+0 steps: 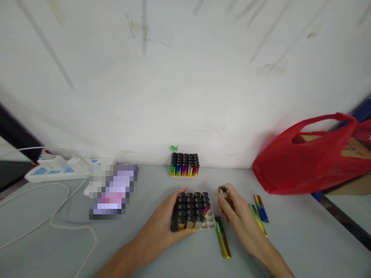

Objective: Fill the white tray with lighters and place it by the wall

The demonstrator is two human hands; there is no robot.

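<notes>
My left hand (pixel 162 222) is wrapped round the left side of a pale tray (pixel 211 223), thumb at the near edge and fingers at the far one. Black-topped lighters (pixel 189 206) stand upright in rows in its round sockets; some sockets at the right are bare. Just right of the tray, my right hand (pixel 237 216) pinches a lighter (pixel 222 189), its dark top showing above the fingers and its body mostly hidden. A shiny gold-green foil sleeve (pixel 222 237) lies on the table between the tray and my right wrist.
Behind stands a full block of colourful lighters (pixel 184 166) against the wall. More foil strips, one green-yellow (pixel 259 222) and one red-blue (pixel 261 208), lie at right. A red bag (pixel 281 166) stands back right. Left are a phone (pixel 116 193), a power strip (pixel 58 172) and white cables (pixel 69 227).
</notes>
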